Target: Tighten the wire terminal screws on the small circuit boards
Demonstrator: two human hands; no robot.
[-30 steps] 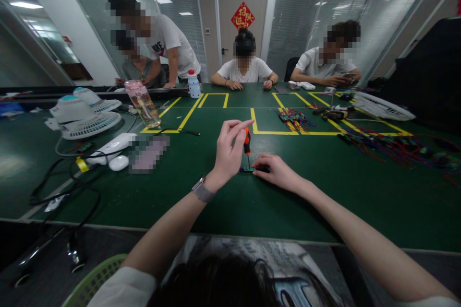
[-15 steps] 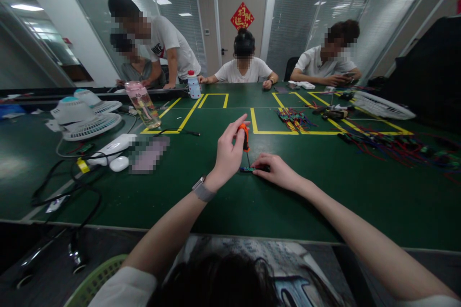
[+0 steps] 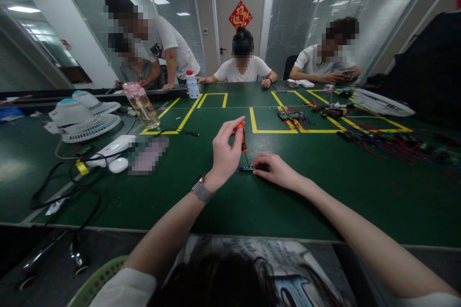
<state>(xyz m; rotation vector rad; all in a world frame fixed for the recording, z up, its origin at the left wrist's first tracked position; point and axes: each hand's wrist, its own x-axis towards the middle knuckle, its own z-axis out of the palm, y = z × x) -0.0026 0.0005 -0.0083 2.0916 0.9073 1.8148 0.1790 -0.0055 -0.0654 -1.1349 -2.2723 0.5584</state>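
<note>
My left hand (image 3: 227, 149) is closed around the orange and black handle of a screwdriver (image 3: 243, 140). The shaft slants down to a small circuit board (image 3: 246, 169) lying on the green table; whether the tip sits in a screw is too small to tell. With its fingertips, my right hand (image 3: 275, 171) grips the right end of that board and keeps it against the tabletop. Part of the board is hidden under those fingers.
Wired circuit boards (image 3: 293, 117) lie beyond my right hand, and a longer pile of wired boards (image 3: 399, 146) stretches right. On the left are a pink-lidded bottle (image 3: 141, 106), a white fan (image 3: 90, 127), a white mouse (image 3: 118, 165) and black cables. Several people sit or stand across the table.
My left hand and the top of the screwdriver have tipped slightly to the left. My right hand and the board stay in place.
</note>
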